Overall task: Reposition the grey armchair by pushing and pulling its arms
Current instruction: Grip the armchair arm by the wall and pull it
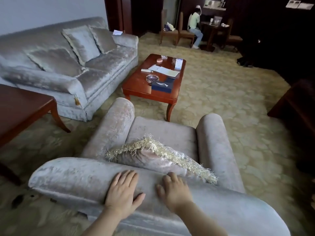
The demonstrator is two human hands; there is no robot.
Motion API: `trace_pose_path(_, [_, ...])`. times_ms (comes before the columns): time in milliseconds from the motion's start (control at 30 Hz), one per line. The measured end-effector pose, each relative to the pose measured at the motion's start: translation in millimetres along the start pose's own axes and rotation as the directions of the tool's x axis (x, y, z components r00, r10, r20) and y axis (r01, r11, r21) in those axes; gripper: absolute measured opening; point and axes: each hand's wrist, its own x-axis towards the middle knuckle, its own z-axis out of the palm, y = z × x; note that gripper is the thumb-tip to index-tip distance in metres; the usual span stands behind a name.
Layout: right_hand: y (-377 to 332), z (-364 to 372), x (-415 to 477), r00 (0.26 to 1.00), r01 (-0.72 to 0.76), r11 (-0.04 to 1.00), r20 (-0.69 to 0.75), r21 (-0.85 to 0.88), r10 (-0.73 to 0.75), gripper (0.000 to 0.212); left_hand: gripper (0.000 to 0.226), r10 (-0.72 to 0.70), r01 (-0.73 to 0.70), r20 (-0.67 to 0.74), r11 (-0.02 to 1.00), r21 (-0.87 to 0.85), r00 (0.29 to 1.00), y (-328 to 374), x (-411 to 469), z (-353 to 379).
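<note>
Left grip and right grip lie flat, fingers spread, holding nothing, on the grey armchair backrest. Seat and arms run straight ahead, one arm either side.

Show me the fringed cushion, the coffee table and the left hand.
fringed cushion (146, 156), head view, its pink fabric face
coffee table (134, 83), head view, bare wood of its top
left hand (122, 189), head view, its back
</note>
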Motion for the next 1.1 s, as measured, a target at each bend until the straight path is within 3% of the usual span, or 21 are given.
trace_pose_path(100, [-3.4, 15.8, -0.3, 0.995, 0.061, 0.997, -0.075, -0.046, -0.065, 0.049, 0.075, -0.093, 0.093, 0.007, 0.995, -0.025, 0.996, 6.3, -4.1, 2.5])
trace_pose_path(267, [-22.9, 13.9, 32.7, 0.997, 0.083, 0.996, 0.003, -0.034, -0.083, 0.056, 0.065, -0.146, 0.146, -0.018, 0.989, 0.023, 0.989, 12.5, -4.7, -6.3])
trace_pose_path(400, [-65.2, 19.0, 29.9, 0.978, 0.205, 0.978, 0.049, -0.025, -0.204, 0.05, 0.071, -0.215, 0.202, 0.118, 0.973, 0.111, 0.969, 4.4, -21.1, -22.2])
trace_pose_path(600, [-165.6, 14.7, 51.2, 0.94, 0.335, 0.942, 0.061, -0.006, -0.334, 0.047, 0.068, -0.347, 0.32, 0.114, 0.925, 0.203, 0.931, -87.3, -52.5, -38.6])
trace_pose_path(700, [-227.7, 21.5, 70.0, 0.937, 0.343, 0.938, 0.049, 0.05, -0.345, 0.043, 0.071, -0.339, 0.309, 0.127, 0.928, 0.208, 0.932, -150.9, -58.4, -41.4])
trace_pose_path(867, [-327.8, 44.7, 108.3, 0.966, 0.212, 0.963, 0.114, 0.168, -0.232, 0.042, 0.072, -0.156, 0.096, 0.31, 0.975, 0.2, 0.938, -247.4, -60.4, -48.3])
trace_pose_path(1000, [-347.7, 64.7, 109.5, 0.989, 0.142, 0.989, -0.045, 0.045, -0.14, 0.036, 0.061, 0.067, -0.133, 0.375, 0.979, 0.153, 0.925, -289.3, -54.8, -58.0])
trace_pose_path(1100, [-348.9, 71.5, 108.5, 0.981, 0.134, 0.989, -0.146, 0.06, -0.124, 0.032, 0.058, 0.224, -0.277, 0.367, 0.956, 0.1, 0.903, -305.7, -47.1, -60.5])
